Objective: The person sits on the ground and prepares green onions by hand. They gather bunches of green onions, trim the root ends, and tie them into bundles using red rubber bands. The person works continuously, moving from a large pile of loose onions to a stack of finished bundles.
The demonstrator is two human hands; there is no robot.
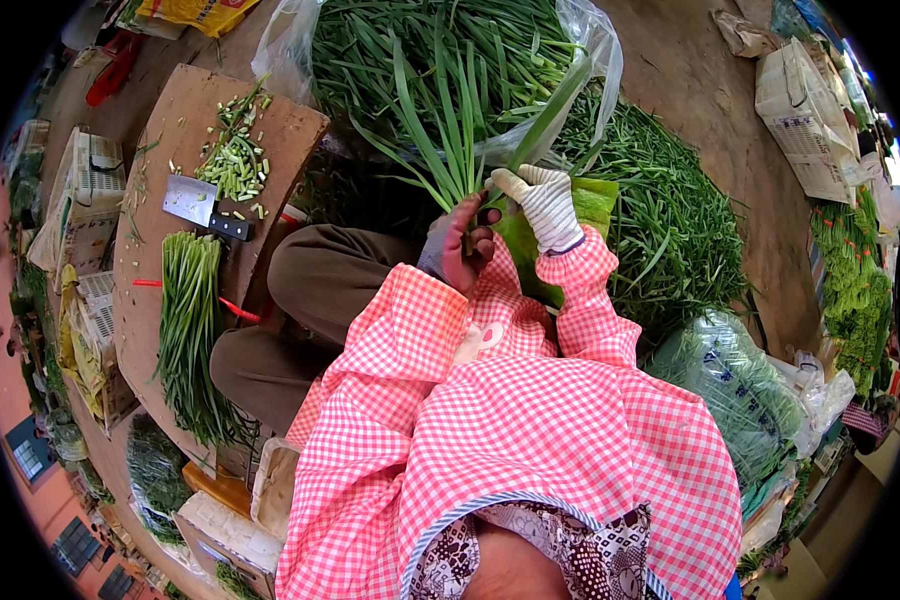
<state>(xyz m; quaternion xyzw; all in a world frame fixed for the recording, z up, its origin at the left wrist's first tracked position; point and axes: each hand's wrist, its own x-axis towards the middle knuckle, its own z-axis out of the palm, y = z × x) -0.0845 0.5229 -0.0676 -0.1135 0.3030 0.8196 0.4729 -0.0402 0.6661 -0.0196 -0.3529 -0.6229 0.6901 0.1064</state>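
My left hand (461,240), in a dark-palmed glove, grips a small bunch of flat green garlic chives (450,142) near its base, leaves fanning upward. Beside it my right hand (544,202), in a white knit glove, has thumb and fingers closed on a broad green leaf (544,124). Beyond both hands lies a big heap of chives (420,52) in a clear plastic bag (604,45). On the wooden board (172,105) at left rest a cleaver (195,202), cut stem ends (236,169) and a bundle of chives (187,330), near red ties (238,309).
Loose greens (667,195) are piled at the right, above a plastic-wrapped bundle (735,390). White plastic crates stand at the left (94,187) and upper right (802,120). A polystyrene box (225,525) sits at lower left.
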